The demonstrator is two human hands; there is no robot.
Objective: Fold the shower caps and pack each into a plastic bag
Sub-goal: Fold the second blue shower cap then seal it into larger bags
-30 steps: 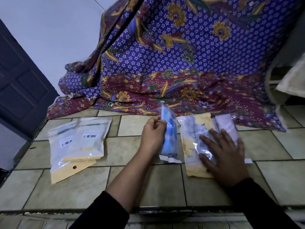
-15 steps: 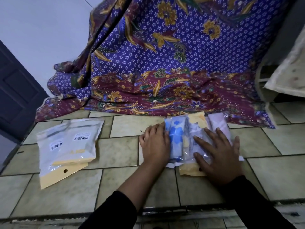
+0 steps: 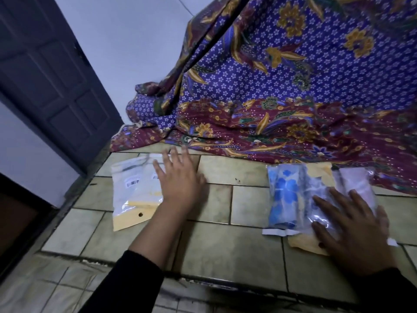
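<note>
1. We see the left hand (image 3: pixel 178 184) with straight, spread fingers that hold nothing. It lies over the right edge of the empty plastic bags (image 3: pixel 132 195). The picture is blurred there, so we cannot tell if the palm touches them.
2. The empty plastic bags lie flat and overlapping at the left of the tiled surface (image 3: pixel 248 206). We note a barcode label (image 3: pixel 132 182) on one, and yellow card with a punched hole (image 3: pixel 140 214) at the near end.
3. We find the right hand (image 3: pixel 356 233) flat, palm down, with its fingers stretched out. It presses on the packed bags at the right of the surface and grips none of them.
4. Three packed bags lie side by side there, touching or overlapping. The blue-flowered pack (image 3: pixel 283 197) is on the left and clear of the right hand. The yellow-backed pack (image 3: pixel 320 177) is in the middle, under the fingers. The pale lilac pack (image 3: pixel 355 182) is on the right, partly under the fingertips.
5. A white strip (image 3: pixel 277 232) sticks out at the near end of the blue-flowered pack.
6. Behind the packs a purple and maroon batik cloth (image 3: pixel 293 91) hangs down and spreads onto the far edge of the surface.
7. At the left we see a dark panelled door (image 3: pixel 45 75) set in a pale wall (image 3: pixel 126 41).
</note>
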